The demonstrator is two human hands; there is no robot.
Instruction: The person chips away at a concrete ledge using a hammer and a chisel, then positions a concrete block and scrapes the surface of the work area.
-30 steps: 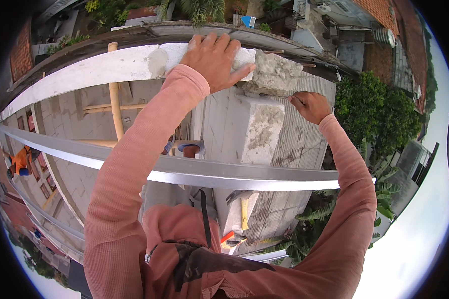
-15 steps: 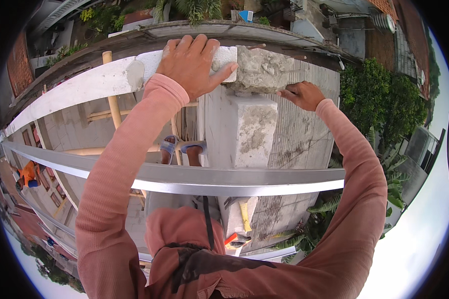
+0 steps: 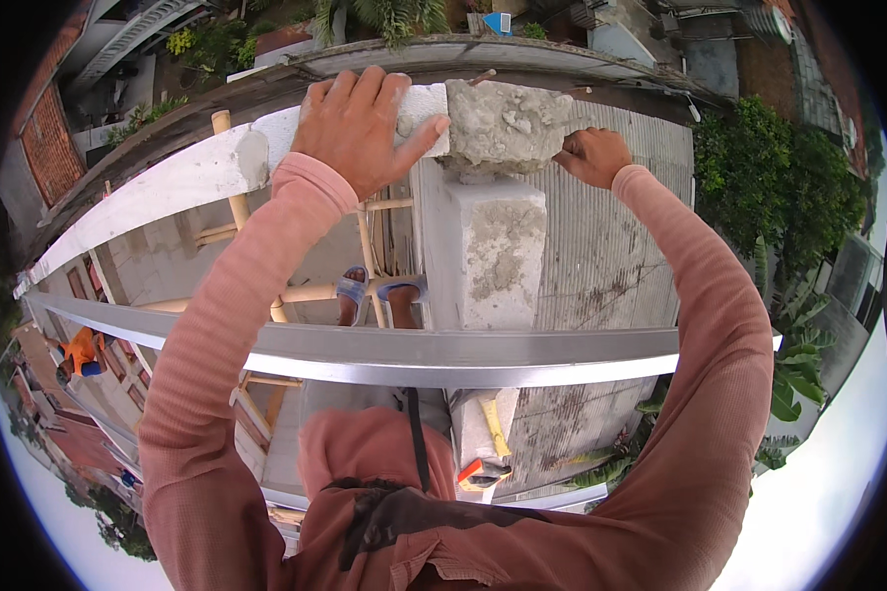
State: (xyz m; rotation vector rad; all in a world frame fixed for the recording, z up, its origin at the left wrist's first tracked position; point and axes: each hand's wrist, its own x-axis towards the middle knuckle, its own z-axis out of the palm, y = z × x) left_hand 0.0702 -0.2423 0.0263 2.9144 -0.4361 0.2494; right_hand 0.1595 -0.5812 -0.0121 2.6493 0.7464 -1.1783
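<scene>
My left hand (image 3: 350, 128) lies on a white block (image 3: 427, 106) atop the wall, its fingers curled over the far edge and thumb spread rightward. Right of it is a rough grey lump of mortar (image 3: 506, 123). My right hand (image 3: 591, 158) is closed at that lump's right end; what its fingertips pinch, if anything, is hard to make out. A white pillar (image 3: 503, 256) with mortar patches stands below the lump.
A silver metal beam (image 3: 463, 355) crosses in front of me. Bamboo scaffolding (image 3: 394, 203) and sandalled feet (image 3: 353, 288) are below. Tools, one yellow (image 3: 493, 424), lie nearer. Corrugated roofing (image 3: 606, 256) is on the right; a person in orange (image 3: 81, 350) is at the lower left.
The wall top and mortar lump have shifted left and up in the picture, my hands with them. My left hand stays on the block, my right hand by the lump's right end.
</scene>
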